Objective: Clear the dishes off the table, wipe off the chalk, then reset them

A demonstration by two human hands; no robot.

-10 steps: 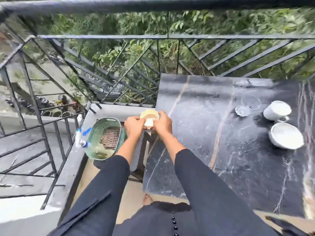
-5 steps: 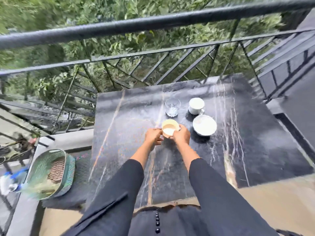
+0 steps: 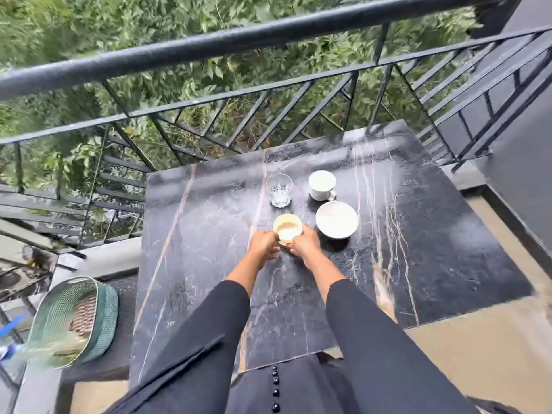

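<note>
Carried from the basket side, the small cream ceramic cup [image 3: 287,230] now sits clasped by both hands' grip at the bench's [image 3: 448,264] centre, seven o'clock of the white bowl [image 3: 336,219], which a careless release could knock.

A: The square black marble-look table top [image 3: 418,264]: what finish?

B: Polished and glossy, with pale and tan veins. Near its middle a small cream ceramic cup [image 3: 287,231] looks smooth and glazed.

A: And beyond that cup?

B: A clear cut-glass tumbler [image 3: 279,190], faceted and sparkling. Right of the tumbler, a white glazed ceramic mug [image 3: 321,185], and nearer, a white glazed ceramic bowl [image 3: 336,223].

A: Off the table's left edge?

B: A green woven mesh basket [image 3: 74,321], rough in texture. Behind the table, a black painted metal railing [image 3: 209,46], slightly matt.
</note>
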